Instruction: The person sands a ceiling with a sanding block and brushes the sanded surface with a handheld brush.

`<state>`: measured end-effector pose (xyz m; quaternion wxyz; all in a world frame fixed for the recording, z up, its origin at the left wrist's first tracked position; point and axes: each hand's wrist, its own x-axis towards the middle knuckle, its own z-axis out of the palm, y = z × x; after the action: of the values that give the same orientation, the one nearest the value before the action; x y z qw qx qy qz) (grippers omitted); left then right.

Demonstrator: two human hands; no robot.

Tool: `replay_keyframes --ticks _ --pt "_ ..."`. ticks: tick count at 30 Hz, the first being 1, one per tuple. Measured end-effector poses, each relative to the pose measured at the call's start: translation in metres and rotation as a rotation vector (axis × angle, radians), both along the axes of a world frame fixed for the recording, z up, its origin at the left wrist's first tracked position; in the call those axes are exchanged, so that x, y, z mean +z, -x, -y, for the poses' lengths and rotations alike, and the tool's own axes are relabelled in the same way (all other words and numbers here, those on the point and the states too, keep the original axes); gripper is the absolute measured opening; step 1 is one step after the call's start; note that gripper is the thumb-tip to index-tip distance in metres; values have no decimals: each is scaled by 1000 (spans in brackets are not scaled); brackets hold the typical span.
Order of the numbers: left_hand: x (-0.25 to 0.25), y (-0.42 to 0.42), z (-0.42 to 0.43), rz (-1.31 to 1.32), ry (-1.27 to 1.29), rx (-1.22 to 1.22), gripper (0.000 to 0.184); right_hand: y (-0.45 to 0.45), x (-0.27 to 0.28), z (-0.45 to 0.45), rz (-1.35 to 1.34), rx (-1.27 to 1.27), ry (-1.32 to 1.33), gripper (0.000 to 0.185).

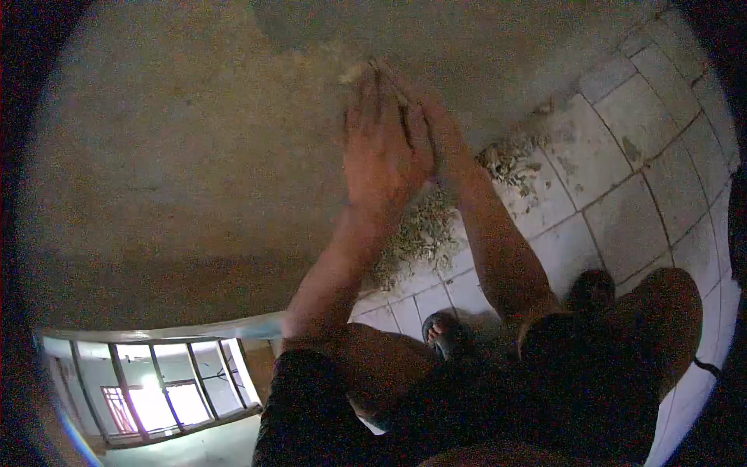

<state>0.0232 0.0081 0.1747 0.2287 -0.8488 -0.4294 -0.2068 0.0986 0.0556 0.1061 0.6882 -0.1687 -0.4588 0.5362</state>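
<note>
My left hand [381,148] is raised against the worn, brownish wall [194,156], its fingers pointing up and pressed together. Close beside it, partly overlapped by it, my right hand [432,128] is closed, with its fingers reaching toward the same spot. A thin dark edge shows between the two hands, but what they grip is hidden and blurred. Just past the fingertips is a small pale, flaky patch [352,74] on the wall. Above it lies a smoother grey patch [299,22].
Loose flakes [424,233] lie heaped along the wall's foot, with another pile [510,159] farther along. White floor tiles [622,187] spread to the right. My foot in a dark sandal [443,335] is below. A barred window [156,389] is at lower left.
</note>
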Motion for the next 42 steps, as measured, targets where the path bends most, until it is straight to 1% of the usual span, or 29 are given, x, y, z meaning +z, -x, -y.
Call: replay_keyframes --ticks 3,5,7,12,13,15,18,25,27,28,30,31,33,34,36,37,39,40,42 --pt "-23 14 -4 39 -30 -27 48 3 -21 9 191 -141 -50 49" --pt "-24 18 -9 57 -38 -34 49 5 -25 9 274 -204 -63 49" --pt "-21 18 -13 74 -53 -51 51 6 -21 4 240 -190 -50 49" --pt "-3 7 -16 100 -76 69 50 8 -8 -7 169 -159 -39 49" --pt "0 8 -17 102 -78 75 50 8 -4 -9 156 -155 -40 49" --pt "7 10 -20 117 -165 2 49 5 4 -16 137 -143 -41 49" --pt "16 7 -26 93 -180 49 48 2 10 -20 116 -132 -41 49" --pt "9 9 -17 97 -181 58 49 4 12 -15 104 -125 -47 49" --pt "5 12 -15 116 -107 88 48 4 12 -9 106 -130 -48 49" --pt "9 12 -18 111 -111 84 48 4 12 -8 103 -127 -49 49" --pt "15 16 -19 184 -131 -18 47 3 14 -8 98 -119 -46 49" --pt "13 17 -14 185 -119 -6 47 4 15 -9 93 -115 -43 49" --pt "17 14 -15 91 -194 21 47 5 16 -11 87 -118 -45 49" --pt "16 16 -18 92 -207 13 47 7 17 -10 91 -122 -47 49" --pt "9 26 -27 8 -179 43 48 7 18 -7 87 -126 -49 49" --pt "13 24 -26 3 -174 44 48 7 18 -5 87 -123 -44 49" --pt "19 18 -16 145 -81 12 48 7 18 -4 87 -117 -33 49" --pt "17 18 -14 147 -83 13 48 7 18 -4 90 -119 -34 49" --pt "12 18 -10 54 -74 108 48 11 16 -2 94 -120 -35 49"
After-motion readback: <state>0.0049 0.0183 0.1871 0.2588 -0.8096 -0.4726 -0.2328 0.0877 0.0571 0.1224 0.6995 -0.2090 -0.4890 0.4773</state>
